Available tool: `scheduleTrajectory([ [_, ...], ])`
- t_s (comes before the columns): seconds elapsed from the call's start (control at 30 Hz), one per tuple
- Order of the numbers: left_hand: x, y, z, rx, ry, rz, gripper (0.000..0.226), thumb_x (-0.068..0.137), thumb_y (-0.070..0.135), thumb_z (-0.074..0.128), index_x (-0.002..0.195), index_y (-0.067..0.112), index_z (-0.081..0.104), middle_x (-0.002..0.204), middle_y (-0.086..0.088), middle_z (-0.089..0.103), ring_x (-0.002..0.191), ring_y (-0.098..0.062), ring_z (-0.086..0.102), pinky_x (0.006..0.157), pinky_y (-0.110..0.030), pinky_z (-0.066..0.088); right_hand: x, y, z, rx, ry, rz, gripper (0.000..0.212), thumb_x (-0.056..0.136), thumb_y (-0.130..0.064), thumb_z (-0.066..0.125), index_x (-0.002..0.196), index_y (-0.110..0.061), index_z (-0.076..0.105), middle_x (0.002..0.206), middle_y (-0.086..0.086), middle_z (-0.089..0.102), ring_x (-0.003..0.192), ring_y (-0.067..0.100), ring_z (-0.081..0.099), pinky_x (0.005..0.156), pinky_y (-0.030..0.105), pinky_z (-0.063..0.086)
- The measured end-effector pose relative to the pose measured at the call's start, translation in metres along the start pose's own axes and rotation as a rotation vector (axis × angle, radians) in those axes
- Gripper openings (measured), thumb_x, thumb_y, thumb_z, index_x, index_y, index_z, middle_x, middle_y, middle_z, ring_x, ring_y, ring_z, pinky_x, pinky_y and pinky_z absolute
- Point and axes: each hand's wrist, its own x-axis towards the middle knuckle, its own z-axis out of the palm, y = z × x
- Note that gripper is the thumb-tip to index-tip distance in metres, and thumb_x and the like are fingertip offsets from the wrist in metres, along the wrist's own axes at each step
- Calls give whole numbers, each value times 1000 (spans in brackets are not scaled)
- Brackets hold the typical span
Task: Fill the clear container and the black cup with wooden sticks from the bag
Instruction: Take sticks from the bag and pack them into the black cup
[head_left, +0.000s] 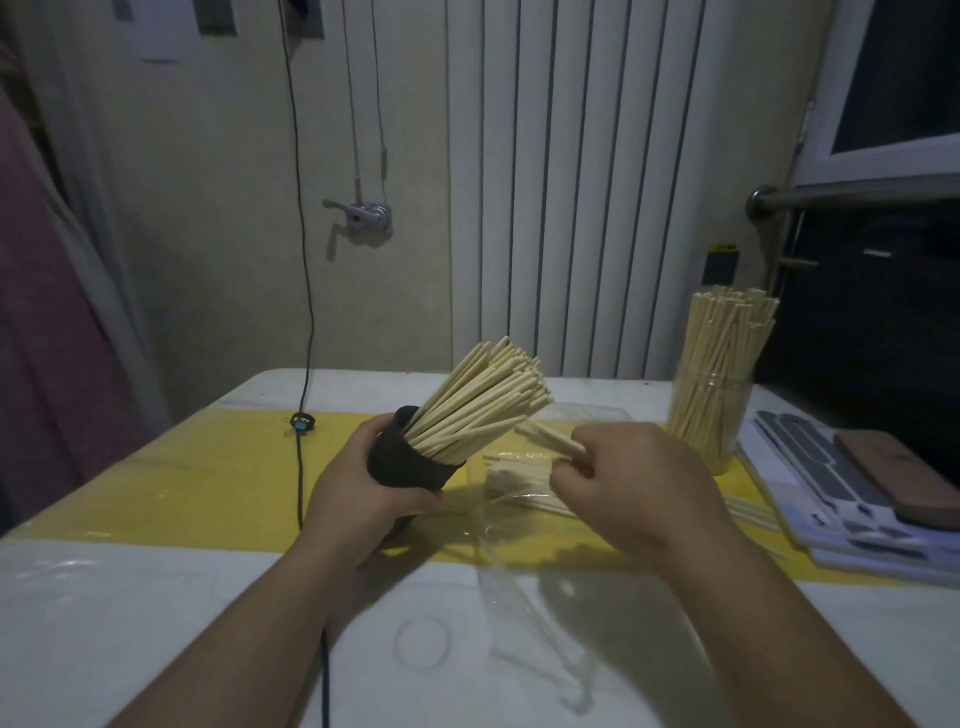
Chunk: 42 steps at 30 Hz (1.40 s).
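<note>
- Cup (410, 462): black, lifted off the table (156, 597), tilted with its mouth up and to the right. The left hand (363, 483) grips its wall, fingers and thumb curled round it. It is packed with sticks (483, 405) that fan out of the mouth.
- Right hand (634, 483): just right of the cup mouth. Thumb and fingertips pinch a small bunch (550, 439), ends aimed at the cup but not yet in.
- Container (711, 410): clear, upright at the table's right side, well apart from both hands. Its sticks rise far above the rim. Judged full.
- Bag (498, 525): clear, lying flat under and between the hands. A few sticks remain with it; cannot tell whether they lie in it or on it.
- Hazard, jamming: the cup looks near capacity, so the bunch may butt against packed ends and not seat, or lever neighbours out.
- Hazard, spill: the fan leans with the tilt, and more tilt, or a nudge from the bunch, could slide sticks out onto the table.
- Hazard, dropped stick: several sticks sit in one fingertip pinch, and an outer one may slip free as they enter.
- Hazard, bag drag: the right forearm passes over slick plastic, and a brush could scatter the remaining sticks.
- Hazard, cable (300, 467): it runs beside the left arm and could catch when the cup is set down.
</note>
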Motion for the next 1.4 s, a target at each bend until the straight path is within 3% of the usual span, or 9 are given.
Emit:
scheduleTrajectory([
  [0.2, -1, 1, -1, 23, -18, 8, 76, 60, 5, 91, 111, 49, 54, 110, 19, 63, 99, -5, 59, 67, -20, 49, 0, 6, 6, 196, 763, -217, 35, 94, -29, 42, 63, -15, 43, 55, 3, 39, 47, 23, 35, 44, 32, 27],
  [0.37, 0, 0, -1, 25, -22, 8, 78, 60, 5, 91, 115, 46, 55, 110, 20, 63, 99, -3, 59, 67, -20, 49, 4, 13, 16, 226, 925, -319, 41, 101, -26, 41, 67, -7, 50, 69, 12, 48, 62, 26, 42, 55, 39, 33],
  [0.5, 0, 0, -1, 40, -25, 23, 78, 60, 4, 91, 111, 51, 55, 108, 22, 64, 99, 0, 59, 66, -16, 48, -1, 11, 14, 374, 995, -351, 46, 105, -27, 37, 70, -4, 53, 72, 13, 50, 62, 17, 42, 57, 24, 29],
  [0.63, 1, -1, -1, 33, -30, 19, 78, 58, 3, 90, 109, 52, 56, 107, 20, 67, 99, -2, 61, 67, -16, 49, -1, 8, 11, 422, 989, -315, 50, 105, -31, 42, 82, 4, 68, 82, 17, 55, 76, 9, 44, 66, 12, 31],
  [0.8, 2, -4, -1, 39, -33, 21, 78, 57, 5, 91, 112, 49, 58, 106, 20, 68, 100, -6, 62, 69, -20, 51, 1, 5, 10, 582, 975, -245, 25, 98, -20, 58, 100, 1, 72, 95, 11, 63, 87, 3, 54, 81, 8, 39],
  [0.9, 2, -4, 0, 46, -33, 28, 78, 56, 4, 91, 110, 50, 58, 101, 24, 68, 100, -4, 63, 71, -22, 50, 1, 2, 8, 791, 886, -135, 20, 98, -27, 56, 93, -16, 73, 88, 7, 68, 87, -2, 60, 80, 10, 40],
  [1.0, 2, -4, -1, 62, -37, 30, 77, 55, 8, 92, 108, 53, 58, 98, 31, 66, 98, -3, 63, 72, -23, 50, 1, -5, 7, 931, 796, -92, 19, 96, -33, 57, 81, -36, 68, 78, 0, 71, 82, 10, 67, 79, 17, 45],
  [1.2, 1, -1, 0, 74, -52, 44, 77, 51, 13, 92, 107, 53, 58, 98, 33, 65, 98, -3, 63, 72, -24, 51, -1, -10, 6, 1078, 721, -69, 19, 94, -29, 65, 77, -33, 72, 73, 0, 72, 76, 16, 70, 75, 24, 51],
  [1.4, 1, -1, 2, 82, -62, 58, 79, 49, 12, 91, 113, 49, 62, 100, 28, 68, 99, -5, 65, 75, -28, 54, -3, -15, 10, 1087, 350, 42, 16, 89, -35, 65, 81, -24, 73, 79, -14, 72, 78, -3, 66, 68, 6, 44],
])
